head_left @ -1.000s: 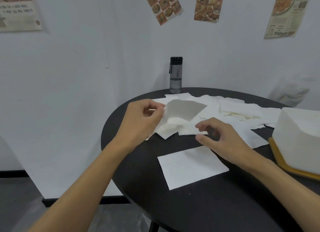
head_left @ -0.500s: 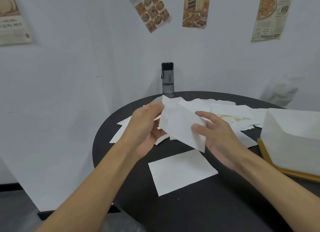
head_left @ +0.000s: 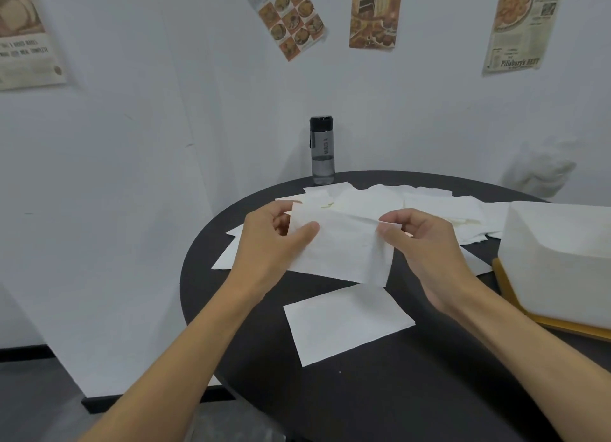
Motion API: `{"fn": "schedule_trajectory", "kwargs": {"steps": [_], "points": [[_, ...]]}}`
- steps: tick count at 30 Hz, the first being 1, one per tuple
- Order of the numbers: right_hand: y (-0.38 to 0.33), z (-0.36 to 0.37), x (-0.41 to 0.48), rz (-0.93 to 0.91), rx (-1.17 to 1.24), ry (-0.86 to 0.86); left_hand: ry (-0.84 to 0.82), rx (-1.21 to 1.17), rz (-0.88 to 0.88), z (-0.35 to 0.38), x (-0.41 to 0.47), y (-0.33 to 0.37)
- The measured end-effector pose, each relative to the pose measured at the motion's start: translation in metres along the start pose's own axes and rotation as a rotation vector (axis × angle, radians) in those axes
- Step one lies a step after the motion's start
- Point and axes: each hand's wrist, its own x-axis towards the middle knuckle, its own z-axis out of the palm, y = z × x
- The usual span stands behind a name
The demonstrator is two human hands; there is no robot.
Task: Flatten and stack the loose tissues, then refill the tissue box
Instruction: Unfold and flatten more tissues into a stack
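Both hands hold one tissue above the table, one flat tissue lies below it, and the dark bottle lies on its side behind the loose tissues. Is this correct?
No. In the head view the dark bottle stands upright, not on its side, behind the loose tissues. The rest holds: the left hand and right hand hold one tissue above the flat tissue on the table.

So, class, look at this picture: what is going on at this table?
A person holds one tissue above the black table, the left hand and right hand each pinching a side of its top edge. One flattened tissue lies on the table below it. A heap of loose tissues lies behind, and the white tissue box sits at the right.
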Motion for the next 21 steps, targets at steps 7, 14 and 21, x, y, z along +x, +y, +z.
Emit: {"fn": "schedule_trajectory", "kwargs": {"steps": [7, 14, 21], "points": [[-0.006, -0.006, 0.000, 0.006, 0.066, -0.128, -0.034, 0.022, -0.039, -0.011, -0.003, -0.001], [0.007, -0.006, -0.003, 0.079, -0.519, -0.445, -0.347, 0.158, -0.139, -0.027, -0.022, -0.022], [0.012, -0.008, -0.004, -0.023, -0.670, -0.522, -0.416, 0.397, -0.073, -0.023, -0.034, -0.042]]}}
